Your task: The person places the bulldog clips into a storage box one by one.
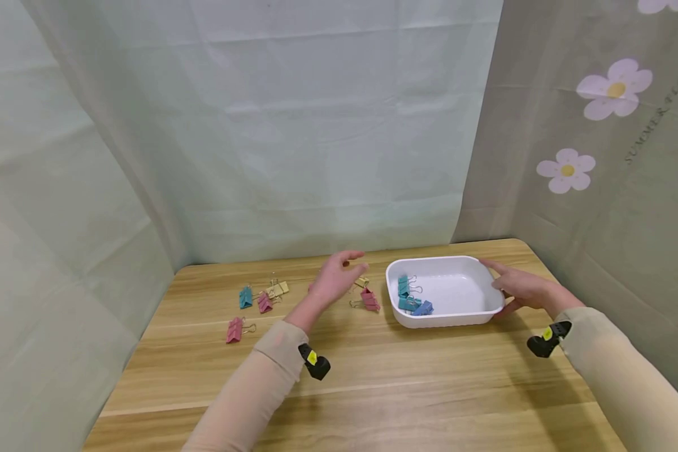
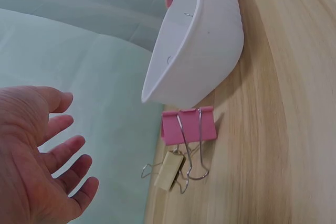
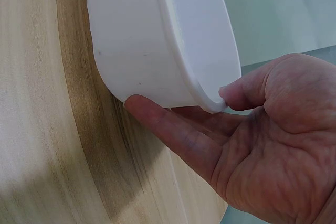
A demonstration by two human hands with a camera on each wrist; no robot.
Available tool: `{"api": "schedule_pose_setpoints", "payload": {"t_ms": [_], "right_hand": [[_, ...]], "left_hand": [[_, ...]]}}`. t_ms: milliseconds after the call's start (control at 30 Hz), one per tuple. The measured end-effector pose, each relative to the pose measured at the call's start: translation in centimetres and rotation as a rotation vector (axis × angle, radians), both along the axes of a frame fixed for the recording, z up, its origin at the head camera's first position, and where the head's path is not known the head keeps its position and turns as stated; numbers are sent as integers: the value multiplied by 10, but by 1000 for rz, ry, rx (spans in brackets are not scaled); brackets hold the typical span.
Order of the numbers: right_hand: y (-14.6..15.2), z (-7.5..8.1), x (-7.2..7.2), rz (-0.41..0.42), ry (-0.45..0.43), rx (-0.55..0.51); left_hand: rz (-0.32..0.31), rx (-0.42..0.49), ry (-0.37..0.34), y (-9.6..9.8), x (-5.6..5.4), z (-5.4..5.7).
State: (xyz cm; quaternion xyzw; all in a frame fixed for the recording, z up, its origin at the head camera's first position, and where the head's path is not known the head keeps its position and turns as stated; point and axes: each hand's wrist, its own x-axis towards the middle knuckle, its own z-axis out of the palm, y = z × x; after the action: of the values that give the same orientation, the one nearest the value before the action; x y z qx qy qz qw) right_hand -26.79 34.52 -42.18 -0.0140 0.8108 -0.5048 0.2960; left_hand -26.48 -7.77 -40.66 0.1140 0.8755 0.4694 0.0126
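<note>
My left hand (image 1: 334, 279) hovers over the table with its fingers loosely spread and nothing in them. Just right of it lie a pink binder clip (image 1: 370, 300) and a yellow binder clip (image 1: 362, 282); the left wrist view shows that pink clip (image 2: 189, 126) in front of the yellow one (image 2: 169, 170). At the right end of a white plastic tray (image 1: 446, 321), my right hand (image 1: 522, 287) grips the corner. In the right wrist view its thumb hooks over the rim and its fingers lie against the outer wall. Teal binder clips (image 1: 403, 285) and a blue one (image 1: 424, 309) sit in the tray's left part.
Left of my left hand, the wooden table (image 1: 373, 389) bears a teal clip (image 1: 245, 297), another yellow clip (image 1: 278, 289) and two pink clips, one (image 1: 265, 302) near the yellow and one (image 1: 234, 330) closer to me. Fabric curtains (image 1: 316, 157) hang along the table's back and sides.
</note>
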Motion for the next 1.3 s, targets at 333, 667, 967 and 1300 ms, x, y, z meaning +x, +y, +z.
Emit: {"api": "schedule_pose_setpoints", "payload": {"t_ms": [333, 667, 967, 1300], "right_hand": [[-2, 3, -1, -14, -2, 13], [0, 2, -2, -10, -2, 13], [-1, 1, 0, -8, -1, -2], [0, 0, 0, -7, 1, 3]], "left_hand": [[3, 47, 30, -22, 0, 7], [16, 67, 2, -48, -1, 8], [39, 44, 24, -71, 2, 5], [81, 19, 14, -98, 7, 3]]}}
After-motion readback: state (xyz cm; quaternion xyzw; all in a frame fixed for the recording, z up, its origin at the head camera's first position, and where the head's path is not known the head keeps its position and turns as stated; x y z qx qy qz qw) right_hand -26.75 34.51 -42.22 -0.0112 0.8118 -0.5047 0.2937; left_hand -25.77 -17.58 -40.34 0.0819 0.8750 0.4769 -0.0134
